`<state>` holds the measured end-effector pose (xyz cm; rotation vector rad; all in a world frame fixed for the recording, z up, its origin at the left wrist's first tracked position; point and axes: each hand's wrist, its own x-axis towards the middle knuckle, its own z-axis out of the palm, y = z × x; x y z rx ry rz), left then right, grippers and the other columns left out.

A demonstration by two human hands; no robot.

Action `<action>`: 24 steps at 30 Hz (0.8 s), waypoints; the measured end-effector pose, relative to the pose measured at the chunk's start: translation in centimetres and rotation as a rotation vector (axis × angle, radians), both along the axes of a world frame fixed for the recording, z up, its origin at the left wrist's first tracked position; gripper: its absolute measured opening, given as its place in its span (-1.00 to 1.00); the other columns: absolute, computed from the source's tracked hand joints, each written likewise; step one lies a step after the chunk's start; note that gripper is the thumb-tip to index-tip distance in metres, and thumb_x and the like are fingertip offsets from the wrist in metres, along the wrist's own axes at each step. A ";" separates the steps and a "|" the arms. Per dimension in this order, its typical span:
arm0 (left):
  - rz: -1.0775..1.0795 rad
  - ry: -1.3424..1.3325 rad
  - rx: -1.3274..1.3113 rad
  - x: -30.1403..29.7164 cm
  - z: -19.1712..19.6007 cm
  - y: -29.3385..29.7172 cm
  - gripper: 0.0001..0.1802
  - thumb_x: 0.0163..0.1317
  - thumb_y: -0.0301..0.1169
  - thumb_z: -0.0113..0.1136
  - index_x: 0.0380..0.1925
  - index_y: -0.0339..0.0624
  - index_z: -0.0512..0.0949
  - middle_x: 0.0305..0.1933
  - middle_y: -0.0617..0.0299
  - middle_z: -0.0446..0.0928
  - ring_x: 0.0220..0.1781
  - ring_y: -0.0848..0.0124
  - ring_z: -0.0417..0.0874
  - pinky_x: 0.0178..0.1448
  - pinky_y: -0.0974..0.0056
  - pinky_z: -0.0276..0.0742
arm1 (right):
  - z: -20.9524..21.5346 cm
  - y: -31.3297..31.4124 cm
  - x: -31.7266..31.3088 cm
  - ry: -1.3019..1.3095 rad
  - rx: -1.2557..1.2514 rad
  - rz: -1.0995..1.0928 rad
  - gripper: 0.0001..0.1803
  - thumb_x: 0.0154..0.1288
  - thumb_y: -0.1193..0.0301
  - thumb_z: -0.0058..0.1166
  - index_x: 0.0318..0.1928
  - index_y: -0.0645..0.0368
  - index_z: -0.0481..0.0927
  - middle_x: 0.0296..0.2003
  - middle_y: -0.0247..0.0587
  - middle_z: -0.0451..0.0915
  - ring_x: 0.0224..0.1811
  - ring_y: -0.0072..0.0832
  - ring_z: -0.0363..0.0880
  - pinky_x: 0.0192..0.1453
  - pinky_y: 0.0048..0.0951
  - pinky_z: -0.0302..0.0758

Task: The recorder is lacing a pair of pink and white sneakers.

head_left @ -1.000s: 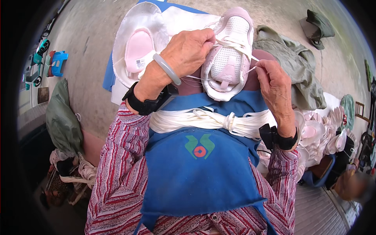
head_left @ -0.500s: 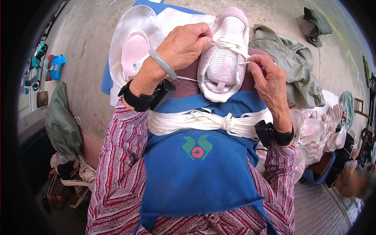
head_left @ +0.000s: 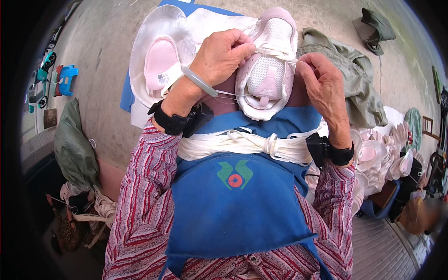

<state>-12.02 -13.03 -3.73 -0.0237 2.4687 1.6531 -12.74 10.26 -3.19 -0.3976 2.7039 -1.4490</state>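
A white and pale pink shoe upper (head_left: 268, 74) lies across my lap, its toe pointing away from me. White shoelace (head_left: 275, 54) crosses its front near the toe. At the upper's left edge my left hand (head_left: 225, 55) pinches one lace end between thumb and fingertips. My right hand (head_left: 322, 79) is at the right edge, thumb and forefinger closed on the lace's other side. A thin strand runs from my left wrist toward the shoe's opening. Left of it lies another upper (head_left: 163, 60) with a pink insole-like patch, partly behind my left forearm.
A bundle of white laces (head_left: 219, 145) is tied across my blue apron (head_left: 233, 210). Many more uppers (head_left: 373, 154) are heaped at the right. Grey-green cloth (head_left: 354, 88) lies beyond my right hand. A green bag (head_left: 74, 140) and a person (head_left: 70, 228) are at the left.
My right hand has risen slightly, bringing the lace up along the upper's right edge. The left hand keeps its pinch and has shifted only a little.
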 end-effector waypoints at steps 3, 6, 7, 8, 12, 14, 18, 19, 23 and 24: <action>-0.040 0.369 -0.343 0.5 -0.3 0.3 -0.76 0.29 -0.27 0.20 -0.24 -0.24 0.60 -0.42 0.37 0.56 -0.42 0.65 0.52 -0.29 0.55 0.50 | 0.1 0.0 0.1 0.133 0.084 0.072 -0.86 0.25 0.42 0.09 -0.29 0.26 0.58 -0.46 -0.05 0.56 -0.45 -0.26 0.56 -0.31 -0.35 0.48; 0.035 0.021 0.037 0.1 -0.4 0.4 -0.77 0.27 -0.30 0.20 -0.27 -0.27 0.60 -0.42 0.28 0.59 -0.42 0.56 0.56 -0.31 0.46 0.53 | 0.0 -0.1 -0.1 0.148 0.083 0.050 -0.87 0.27 0.43 0.06 -0.30 0.26 0.57 -0.47 -0.04 0.57 -0.45 -0.23 0.56 -0.31 -0.33 0.48; 0.037 0.020 0.037 0.2 -0.5 0.3 -0.77 0.27 -0.30 0.20 -0.27 -0.27 0.60 -0.42 0.28 0.59 -0.42 0.56 0.56 -0.31 0.46 0.53 | 0.3 0.0 -0.2 0.053 0.093 0.049 -0.86 0.27 0.42 0.07 -0.30 0.26 0.56 -0.46 -0.03 0.57 -0.43 -0.19 0.57 -0.30 -0.32 0.48; 0.043 0.020 0.043 0.2 -0.6 0.2 -0.77 0.27 -0.31 0.20 -0.28 -0.28 0.60 -0.43 0.26 0.60 -0.42 0.54 0.57 -0.32 0.44 0.52 | 0.4 0.1 -0.3 -0.041 0.104 0.048 -0.85 0.28 0.41 0.07 -0.30 0.25 0.56 -0.45 -0.01 0.57 -0.41 -0.16 0.57 -0.29 -0.30 0.48; -0.037 0.372 -0.374 0.4 -0.4 0.6 -0.76 0.27 -0.31 0.20 -0.28 -0.32 0.59 -0.41 0.23 0.62 -0.40 0.52 0.59 -0.34 0.41 0.51 | 0.3 0.2 -0.7 -0.006 0.131 0.108 -0.84 0.27 0.40 0.06 -0.30 0.26 0.56 -0.45 0.00 0.56 -0.40 -0.15 0.57 -0.28 -0.29 0.48; -0.061 0.368 -0.396 0.3 -0.2 0.9 -0.77 0.28 -0.32 0.19 -0.28 -0.31 0.59 -0.39 0.24 0.62 -0.40 0.52 0.59 -0.32 0.42 0.51 | 0.7 -0.2 -0.8 0.214 0.236 0.185 -0.83 0.27 0.38 0.06 -0.30 0.26 0.56 -0.45 0.02 0.56 -0.40 -0.15 0.58 -0.27 -0.27 0.48; 0.018 0.136 -0.118 0.1 -1.4 0.3 -0.81 0.27 -0.38 0.19 -0.23 -0.30 0.59 -0.34 0.15 0.65 -0.35 0.40 0.65 -0.25 0.37 0.55 | 1.1 -1.0 -1.3 0.272 0.298 0.201 -0.83 0.25 0.38 0.08 -0.32 0.25 0.56 -0.45 0.02 0.56 -0.40 -0.12 0.58 -0.26 -0.25 0.48; 0.018 0.139 -0.114 0.4 -1.4 0.7 -0.81 0.27 -0.38 0.19 -0.23 -0.30 0.59 -0.34 0.15 0.65 -0.35 0.40 0.65 -0.25 0.37 0.55 | 0.4 -0.8 -1.4 0.077 0.187 0.158 -0.83 0.25 0.38 0.09 -0.33 0.25 0.57 -0.44 0.02 0.57 -0.39 -0.11 0.58 -0.25 -0.25 0.48; -0.015 0.421 -0.240 2.5 -1.2 1.3 -0.65 0.22 -0.38 0.24 -0.02 -0.32 0.53 -0.15 0.03 0.59 -0.12 0.26 0.64 -0.01 0.33 0.53 | -0.6 -1.6 0.3 0.171 0.074 -0.016 -0.83 0.23 0.38 0.13 -0.38 0.26 0.57 -0.47 -0.02 0.56 -0.39 -0.13 0.57 -0.25 -0.24 0.48; -0.025 0.500 -0.330 3.2 -1.2 1.8 -0.56 0.21 -0.39 0.23 0.07 -0.33 0.45 -0.03 -0.03 0.53 -0.02 0.18 0.58 0.09 0.27 0.49 | -0.5 -1.7 0.8 0.202 0.127 -0.005 -0.79 0.20 0.35 0.17 -0.27 0.26 0.55 -0.41 -0.02 0.55 -0.33 -0.14 0.58 -0.24 -0.24 0.48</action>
